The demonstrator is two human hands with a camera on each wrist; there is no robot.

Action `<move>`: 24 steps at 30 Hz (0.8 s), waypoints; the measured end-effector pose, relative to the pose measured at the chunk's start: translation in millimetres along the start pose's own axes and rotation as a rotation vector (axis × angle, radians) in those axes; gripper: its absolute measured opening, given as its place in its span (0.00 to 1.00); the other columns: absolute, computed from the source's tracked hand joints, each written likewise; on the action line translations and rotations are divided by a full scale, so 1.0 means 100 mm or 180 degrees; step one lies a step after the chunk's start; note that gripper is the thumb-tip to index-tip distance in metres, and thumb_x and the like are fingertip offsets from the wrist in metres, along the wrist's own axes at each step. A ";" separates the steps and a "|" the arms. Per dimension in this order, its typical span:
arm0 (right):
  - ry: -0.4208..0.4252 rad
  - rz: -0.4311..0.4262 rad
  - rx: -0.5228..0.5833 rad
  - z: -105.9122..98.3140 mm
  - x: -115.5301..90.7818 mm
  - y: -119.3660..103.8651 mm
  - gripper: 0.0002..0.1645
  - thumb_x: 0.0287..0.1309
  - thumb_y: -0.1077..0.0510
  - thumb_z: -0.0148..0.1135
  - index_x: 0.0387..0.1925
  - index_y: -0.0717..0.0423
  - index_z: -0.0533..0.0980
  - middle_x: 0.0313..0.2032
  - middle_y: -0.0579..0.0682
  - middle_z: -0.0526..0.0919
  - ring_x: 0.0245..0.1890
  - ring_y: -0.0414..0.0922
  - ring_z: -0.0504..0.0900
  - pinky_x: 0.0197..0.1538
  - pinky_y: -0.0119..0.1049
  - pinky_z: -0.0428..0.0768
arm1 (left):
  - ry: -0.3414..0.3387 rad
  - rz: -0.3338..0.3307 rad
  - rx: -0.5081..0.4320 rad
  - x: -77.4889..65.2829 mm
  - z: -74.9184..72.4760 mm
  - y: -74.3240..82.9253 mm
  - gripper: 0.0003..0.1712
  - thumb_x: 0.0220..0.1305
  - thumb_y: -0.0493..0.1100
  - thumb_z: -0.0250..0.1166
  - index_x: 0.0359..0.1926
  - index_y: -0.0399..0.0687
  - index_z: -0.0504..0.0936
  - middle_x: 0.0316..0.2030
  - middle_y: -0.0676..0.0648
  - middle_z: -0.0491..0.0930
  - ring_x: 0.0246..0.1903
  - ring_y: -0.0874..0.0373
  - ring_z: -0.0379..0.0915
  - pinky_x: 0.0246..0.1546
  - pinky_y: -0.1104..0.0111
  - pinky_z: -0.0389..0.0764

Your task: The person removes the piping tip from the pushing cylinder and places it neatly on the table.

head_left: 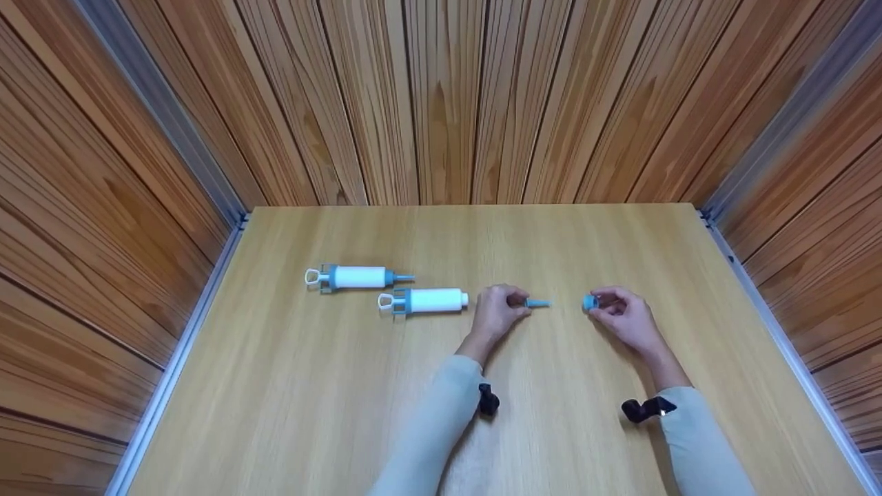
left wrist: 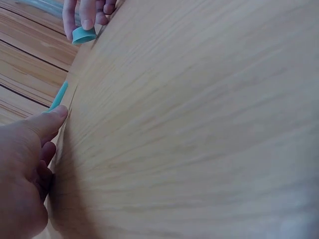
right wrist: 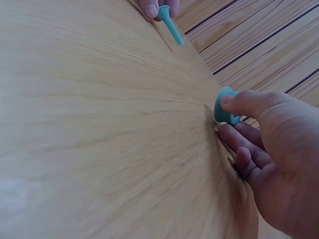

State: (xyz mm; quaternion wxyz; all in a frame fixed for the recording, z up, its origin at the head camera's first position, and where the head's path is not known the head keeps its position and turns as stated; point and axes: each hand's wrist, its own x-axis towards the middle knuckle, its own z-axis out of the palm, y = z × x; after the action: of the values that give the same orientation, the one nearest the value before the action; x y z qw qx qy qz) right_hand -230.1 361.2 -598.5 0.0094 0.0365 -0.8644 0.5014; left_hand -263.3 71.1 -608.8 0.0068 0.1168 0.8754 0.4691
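My left hand [head_left: 495, 313] pinches a slim blue nozzle [head_left: 538, 303] by its wide end, and the narrow tip points right. In the right wrist view, the nozzle [right wrist: 171, 26] flares where the fingers hold it. My right hand [head_left: 628, 320] grips a short blue ring-shaped cap [head_left: 589, 303] between thumb and fingers. The left wrist view shows the hollow side of the cap [left wrist: 83, 35]. Nozzle and cap are apart, with a gap between them. Left of my left hand lies a white syringe [head_left: 437, 300] with a blue collar, a loop handle and a bare white front end.
Behind and to the left lies a second white syringe [head_left: 362, 277], with a blue nozzle on its front. Wood-panelled walls [head_left: 441, 103] stand at the back and sides of the wooden table [head_left: 331, 413]. Metal rails [head_left: 186, 337] run along the side edges.
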 end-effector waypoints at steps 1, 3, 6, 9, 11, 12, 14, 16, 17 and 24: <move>-0.0011 -0.0008 -0.0016 0.00 0.01 0.00 0.23 0.73 0.68 0.71 0.66 0.70 0.81 0.56 0.71 0.85 0.39 0.29 0.81 0.44 0.21 0.81 | 0.0005 -0.0009 -0.0010 0.00 0.00 -0.01 0.13 0.67 0.36 0.82 0.52 0.46 0.96 0.48 0.48 0.96 0.48 0.58 0.92 0.54 0.67 0.90; -0.0022 -0.0012 -0.0045 0.01 0.01 0.01 0.23 0.73 0.68 0.72 0.66 0.70 0.81 0.56 0.72 0.85 0.38 0.29 0.81 0.44 0.21 0.80 | -0.0004 -0.0024 -0.0009 0.01 0.00 -0.02 0.14 0.66 0.36 0.82 0.52 0.46 0.96 0.48 0.48 0.96 0.47 0.59 0.92 0.54 0.67 0.90; -0.0013 0.0014 -0.0074 0.02 0.02 0.00 0.23 0.73 0.67 0.72 0.66 0.70 0.81 0.56 0.71 0.85 0.37 0.28 0.80 0.43 0.21 0.80 | -0.0019 -0.0036 -0.0005 0.02 -0.01 -0.04 0.14 0.66 0.37 0.82 0.52 0.46 0.96 0.47 0.48 0.96 0.47 0.61 0.91 0.54 0.68 0.90; -0.0002 0.0012 -0.0114 0.03 0.03 -0.01 0.24 0.72 0.66 0.74 0.65 0.69 0.81 0.55 0.70 0.86 0.37 0.29 0.79 0.43 0.21 0.79 | -0.0038 -0.0051 -0.0040 0.05 -0.01 -0.06 0.14 0.67 0.37 0.82 0.53 0.45 0.96 0.48 0.47 0.96 0.47 0.61 0.91 0.54 0.69 0.89; 0.0016 0.0003 -0.0163 0.04 0.04 -0.01 0.24 0.71 0.65 0.75 0.65 0.69 0.82 0.54 0.70 0.87 0.37 0.29 0.79 0.42 0.21 0.78 | -0.0038 -0.0039 -0.0049 0.05 -0.01 -0.06 0.14 0.66 0.37 0.82 0.53 0.45 0.96 0.48 0.47 0.96 0.47 0.61 0.91 0.54 0.69 0.89; 0.0019 0.0002 -0.0195 0.04 0.05 -0.02 0.24 0.71 0.65 0.75 0.65 0.69 0.82 0.53 0.70 0.87 0.37 0.29 0.78 0.42 0.21 0.78 | -0.0039 -0.0037 -0.0059 0.05 -0.01 -0.06 0.14 0.66 0.37 0.82 0.52 0.44 0.96 0.47 0.47 0.97 0.46 0.61 0.91 0.54 0.69 0.89; 0.0024 0.0008 -0.0265 0.04 0.05 -0.02 0.24 0.71 0.64 0.76 0.65 0.68 0.83 0.53 0.69 0.87 0.38 0.30 0.78 0.42 0.21 0.77 | -0.0052 -0.0057 -0.0091 0.04 -0.01 -0.06 0.14 0.66 0.37 0.82 0.53 0.44 0.96 0.48 0.47 0.96 0.46 0.61 0.90 0.54 0.69 0.89; 0.0032 0.0029 -0.0332 0.04 0.04 -0.03 0.24 0.71 0.64 0.76 0.64 0.67 0.83 0.52 0.68 0.86 0.38 0.30 0.77 0.42 0.21 0.76 | -0.0052 -0.0029 -0.0069 0.03 -0.01 -0.05 0.15 0.67 0.37 0.82 0.53 0.44 0.96 0.47 0.47 0.96 0.46 0.60 0.90 0.53 0.68 0.89; 0.0029 0.0041 -0.0367 0.05 0.04 -0.03 0.24 0.71 0.64 0.76 0.64 0.67 0.83 0.52 0.68 0.86 0.37 0.30 0.77 0.42 0.22 0.76 | -0.0058 -0.0042 -0.0093 0.03 -0.01 -0.05 0.15 0.67 0.37 0.82 0.53 0.44 0.96 0.47 0.47 0.96 0.46 0.61 0.90 0.53 0.68 0.89; 0.0050 0.0011 -0.0545 0.06 0.08 -0.03 0.24 0.68 0.66 0.75 0.63 0.67 0.84 0.50 0.68 0.87 0.35 0.30 0.76 0.41 0.23 0.76 | -0.0077 0.0025 -0.0158 0.03 -0.02 -0.07 0.18 0.65 0.37 0.83 0.55 0.44 0.95 0.48 0.47 0.96 0.46 0.61 0.91 0.53 0.70 0.89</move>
State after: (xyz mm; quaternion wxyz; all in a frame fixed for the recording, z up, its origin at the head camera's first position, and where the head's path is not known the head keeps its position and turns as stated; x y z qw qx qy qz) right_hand -237.3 354.0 -598.6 0.0184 0.0300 -0.9041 0.4259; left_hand -267.6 66.5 -613.6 0.0184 0.1256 0.8629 0.4892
